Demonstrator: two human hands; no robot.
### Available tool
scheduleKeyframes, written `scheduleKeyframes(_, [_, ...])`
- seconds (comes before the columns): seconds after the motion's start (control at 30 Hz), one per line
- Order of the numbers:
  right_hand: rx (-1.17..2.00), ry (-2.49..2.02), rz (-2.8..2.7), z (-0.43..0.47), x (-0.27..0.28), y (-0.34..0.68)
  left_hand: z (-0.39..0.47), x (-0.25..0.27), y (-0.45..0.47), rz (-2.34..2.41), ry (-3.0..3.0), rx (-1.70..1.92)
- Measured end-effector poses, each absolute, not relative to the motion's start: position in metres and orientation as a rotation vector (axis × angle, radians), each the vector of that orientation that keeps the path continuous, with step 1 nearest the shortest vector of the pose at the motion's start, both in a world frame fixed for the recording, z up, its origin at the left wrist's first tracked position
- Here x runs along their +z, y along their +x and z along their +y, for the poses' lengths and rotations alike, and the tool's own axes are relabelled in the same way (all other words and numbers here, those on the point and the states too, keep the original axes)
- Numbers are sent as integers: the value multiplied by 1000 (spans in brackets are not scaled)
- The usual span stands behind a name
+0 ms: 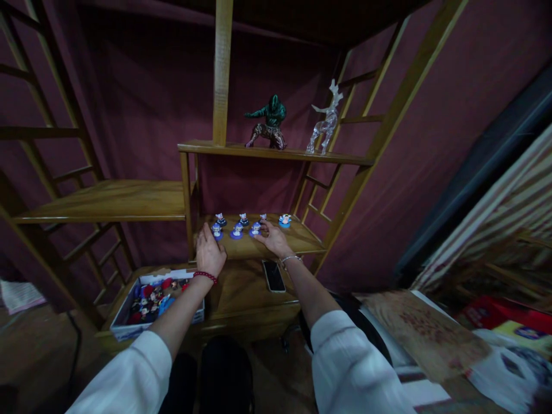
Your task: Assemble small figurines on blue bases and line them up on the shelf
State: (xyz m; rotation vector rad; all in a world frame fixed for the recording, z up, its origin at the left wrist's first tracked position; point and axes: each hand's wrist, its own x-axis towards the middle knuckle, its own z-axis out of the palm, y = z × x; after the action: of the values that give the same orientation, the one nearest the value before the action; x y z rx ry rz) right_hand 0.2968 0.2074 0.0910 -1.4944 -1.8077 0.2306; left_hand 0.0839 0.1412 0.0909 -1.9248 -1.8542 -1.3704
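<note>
Small figurines stand in two rows on the lower shelf (269, 244). My right hand (276, 238) has thumb and fingertips on the right-hand purple-based figurine (255, 229) of the front row. At the row's other end, my left hand (210, 253) is beside another purple-based figurine (217, 232), its forefinger along the left side and its thumb apart. Between my hands is a third purple-based figurine (237, 231). Behind them are dark-based figurines (244, 219), one partly covered by my right fingers. A blue-based figurine (284, 220) stands farther right.
A box (125, 330) full of small colourful figures sits at lower left, partly behind my left forearm. A phone (273, 276) lies below the shelf. Overhead, the upper shelf (297, 154) holds a green crouching figure (271, 122) and a clear deer figurine (325, 122).
</note>
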Motion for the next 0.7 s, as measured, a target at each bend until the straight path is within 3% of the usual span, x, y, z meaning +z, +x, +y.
scheduleKeyframes(0.43, [21, -1448, -1488, 176, 91, 288, 108, 64, 78, -1383, -2220, -1334])
scheduleKeyframes(0.7, [286, -1380, -1633, 165, 90, 273, 103, 60, 75, -1383, -2266, -1202])
